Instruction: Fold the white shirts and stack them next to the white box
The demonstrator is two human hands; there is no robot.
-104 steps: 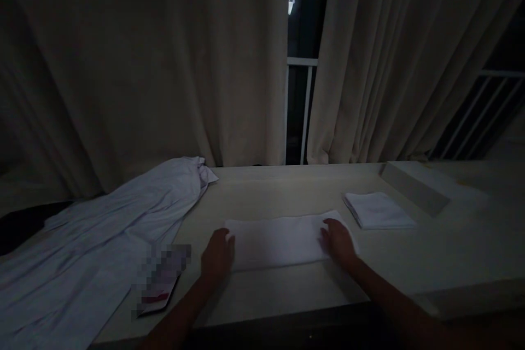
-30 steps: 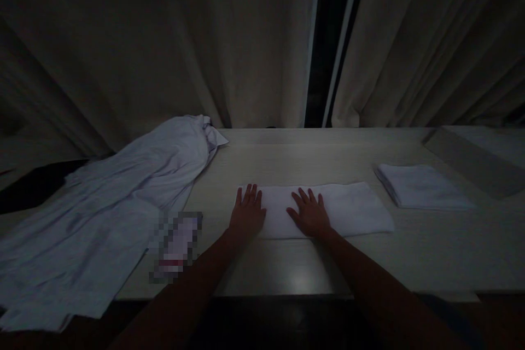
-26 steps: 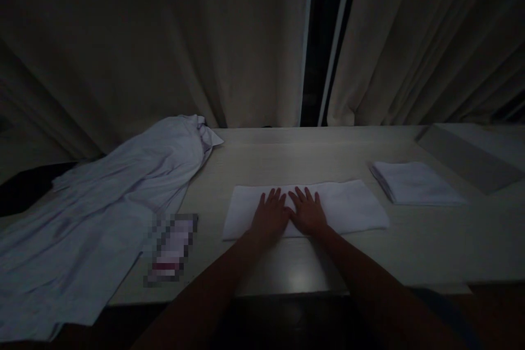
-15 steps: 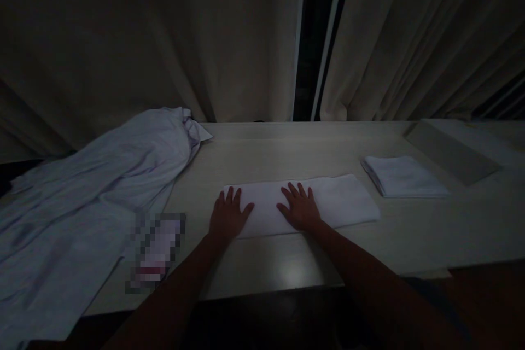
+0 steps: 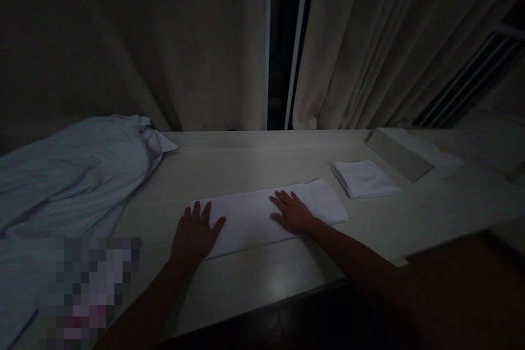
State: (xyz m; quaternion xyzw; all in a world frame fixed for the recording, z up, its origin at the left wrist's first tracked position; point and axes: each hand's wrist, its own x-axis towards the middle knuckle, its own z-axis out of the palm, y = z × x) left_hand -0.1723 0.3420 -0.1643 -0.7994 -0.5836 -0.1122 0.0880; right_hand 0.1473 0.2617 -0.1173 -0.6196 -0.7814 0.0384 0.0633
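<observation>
A white cloth [image 5: 246,217], folded into a long strip, lies flat across the pale table. My left hand [image 5: 197,232] rests on its left end with the fingers spread. Palm down and fingers apart, my right hand [image 5: 292,212] presses on the strip right of its middle. Neither hand grips anything. Just beyond the strip's right end is a second white cloth [image 5: 366,179], folded into a neat square pad.
Loose pale fabric [image 5: 77,169] is heaped over the table's left side. A blurred-out item [image 5: 96,290] lies at the lower left. At the back right stands a grey-white box-like object [image 5: 400,154]. Curtains [image 5: 213,54] hang behind the table [image 5: 246,156].
The view has turned right, so everything sits further left in the picture. My right hand has slid a little towards the strip's right end; my left stays at its left end.
</observation>
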